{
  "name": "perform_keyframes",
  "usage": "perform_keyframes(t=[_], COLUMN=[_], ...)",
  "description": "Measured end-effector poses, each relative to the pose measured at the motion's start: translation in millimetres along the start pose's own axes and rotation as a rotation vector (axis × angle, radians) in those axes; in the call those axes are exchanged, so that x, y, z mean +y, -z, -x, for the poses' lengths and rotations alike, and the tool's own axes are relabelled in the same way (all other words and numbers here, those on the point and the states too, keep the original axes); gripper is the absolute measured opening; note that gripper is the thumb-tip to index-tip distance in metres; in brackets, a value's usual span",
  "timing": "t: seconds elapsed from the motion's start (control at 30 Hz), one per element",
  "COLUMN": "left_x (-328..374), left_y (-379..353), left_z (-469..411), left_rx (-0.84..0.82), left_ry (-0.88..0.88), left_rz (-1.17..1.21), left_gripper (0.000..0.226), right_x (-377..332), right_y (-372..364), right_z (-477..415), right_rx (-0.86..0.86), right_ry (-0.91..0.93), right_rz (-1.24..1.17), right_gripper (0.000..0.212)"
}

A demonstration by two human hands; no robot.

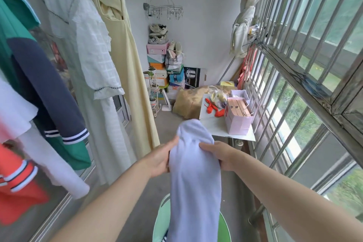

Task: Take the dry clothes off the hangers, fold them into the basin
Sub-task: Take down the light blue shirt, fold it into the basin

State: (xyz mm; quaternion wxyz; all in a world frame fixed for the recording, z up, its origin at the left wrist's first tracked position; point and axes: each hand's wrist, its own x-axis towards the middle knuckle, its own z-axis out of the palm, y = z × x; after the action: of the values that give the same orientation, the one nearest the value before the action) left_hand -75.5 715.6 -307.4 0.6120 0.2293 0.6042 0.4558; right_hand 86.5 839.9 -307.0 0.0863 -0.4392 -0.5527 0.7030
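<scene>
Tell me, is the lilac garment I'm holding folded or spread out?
Folded, not spread: the lilac garment hangs as a narrow strip, held between left hand and right hand above the basin.

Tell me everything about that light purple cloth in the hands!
The light purple cloth looks soft and plain, like cotton, doubled into a long narrow strip. Its rounded top sticks up between the left hand and right hand, which grip its sides. The rest hangs straight down over the green basin, its lower end out of view.
</scene>
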Motion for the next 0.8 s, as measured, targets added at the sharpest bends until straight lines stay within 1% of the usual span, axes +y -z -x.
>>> perform_keyframes(t=[0.03, 0.07, 0.13, 0.17, 0.23, 0.33, 0.37, 0.4, 0.47, 0.5, 0.53, 0.6, 0.67, 0.73, 0.8], left_x=[0, 0, 0, -1, -2, -5, -7, -7, -8, -9, -8, -7, -7, -9, -14], left_y=[-2, -3, -3, -2, 0, 0, 0, 0, 2, 4, 6, 7, 8, 8, 9], left_z=[2, 2, 1, 0, -2, -5, -7, -7, -11, -12, -13, -12, -11, -11, -10], left_rx=[0.029, 0.056, 0.116, 0.14, 0.191, 0.312, 0.351, 0.383, 0.408, 0.401, 0.39, 0.37, 0.355, 0.348, 0.35], left_ry=[-0.037, -0.069, -0.1, -0.108, -0.105, -0.123, -0.139, -0.158, -0.199, -0.221, -0.246, -0.298, -0.325, -0.316, -0.3], left_rz=[-0.064, -0.112, -0.161, -0.173, -0.186, -0.167, -0.164, -0.162, -0.168, -0.171, -0.184, -0.261, -0.37, -0.475, -0.569], left_gripper=[0.028, 0.02, 0.017, 0.017, 0.019, 0.029, 0.034, 0.041, 0.06, 0.068, 0.071, 0.06, 0.052, 0.057, 0.062], right_x=[3, 4, 5, 5, 6, 9, 9, 8, 6, 5, 4, 3, 2, 3, 5], right_y=[-1, -1, -2, -1, 1, 2, 1, 1, -1, -2, -3, -4, -4, -5, -7], right_z=[-1, -1, -1, -2, -1, -2, -1, 1, 2, 2, 2, 3, 6, 8, 10], right_rx=[0.022, 0.031, 0.06, 0.095, 0.124, 0.132, 0.132, 0.133, 0.114, 0.097, 0.086, 0.066, 0.045, 0.025, 0.022], right_ry=[-0.017, -0.033, -0.071, -0.09, -0.123, -0.043, 0.001, 0.051, 0.137, 0.16, 0.168, 0.19, 0.222, 0.242, 0.256], right_rz=[0.035, 0.067, 0.109, 0.131, 0.14, -0.004, -0.03, -0.012, 0.104, 0.16, 0.195, 0.241, 0.327, 0.504, 0.723], right_gripper=[0.033, 0.027, 0.019, 0.023, 0.039, 0.068, 0.072, 0.067, 0.052, 0.05, 0.049, 0.05, 0.064, 0.081, 0.086])
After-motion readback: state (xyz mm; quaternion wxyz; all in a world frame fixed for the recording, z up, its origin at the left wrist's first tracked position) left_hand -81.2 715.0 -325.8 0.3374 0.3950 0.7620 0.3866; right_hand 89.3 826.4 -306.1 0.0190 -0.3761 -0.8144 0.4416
